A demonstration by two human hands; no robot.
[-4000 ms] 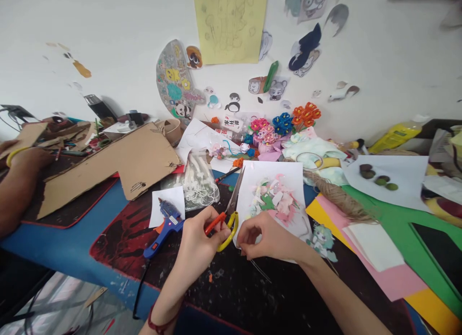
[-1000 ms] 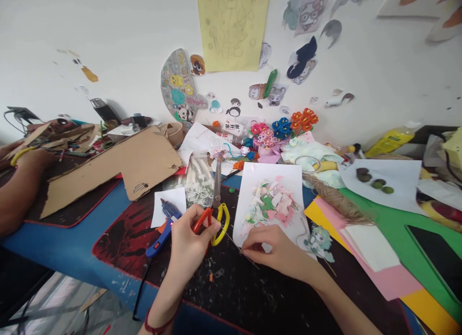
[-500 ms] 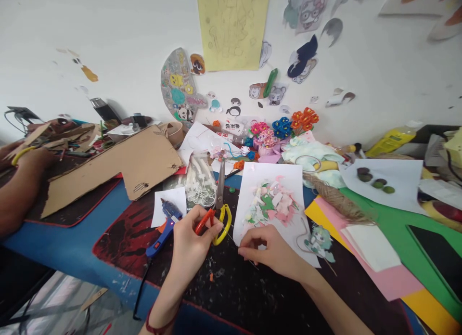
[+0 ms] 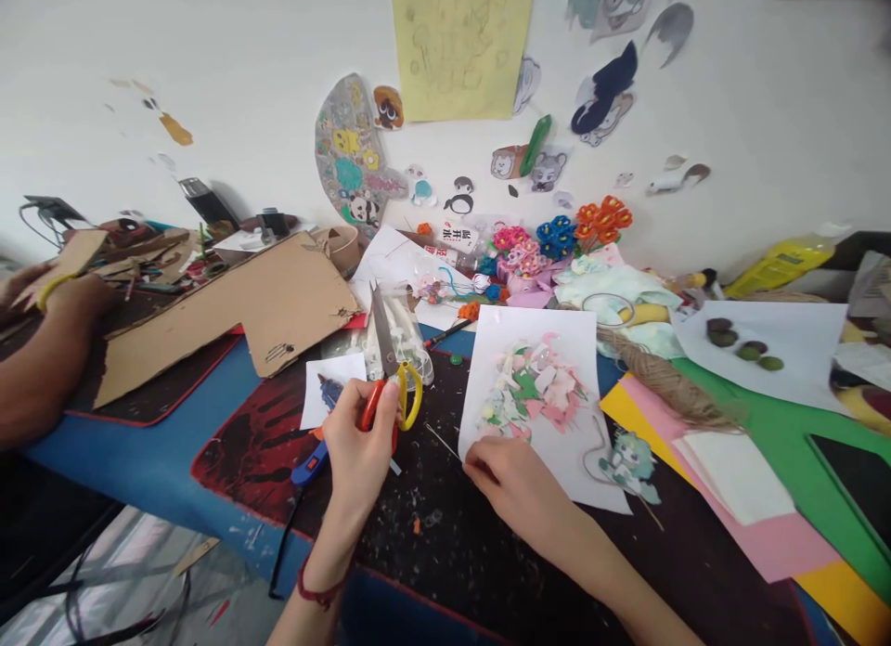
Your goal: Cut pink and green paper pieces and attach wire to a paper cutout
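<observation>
1. Projecting from the right hand (image 4: pixel 511 484), a thin strand (image 4: pixel 444 443) extended over the dark mat (image 4: pixel 473 549). The fingertips appeared to pinch its near end; the hand's back concealed the exact grip.
2. The left hand (image 4: pixel 362 432) gripped the scissors (image 4: pixel 383 335), fingers curled about the red handle, thumb pressed against it. The blades pointed away from the strand, well apart from it.
3. Progress, as judged: cut paper scraps (image 4: pixel 547 386) were heaped on the white sheet (image 4: pixel 487 335); no cut of the strand was under way. The amount remaining could not be established.
4. Partly hidden: the glue gun (image 4: pixel 311 466), behind the left hand. Whether the blades were fully closed was unclear.
5. Beyond, a co-worker's hand (image 4: pixel 84 296) was visible; another was cut off by the left edge.
</observation>
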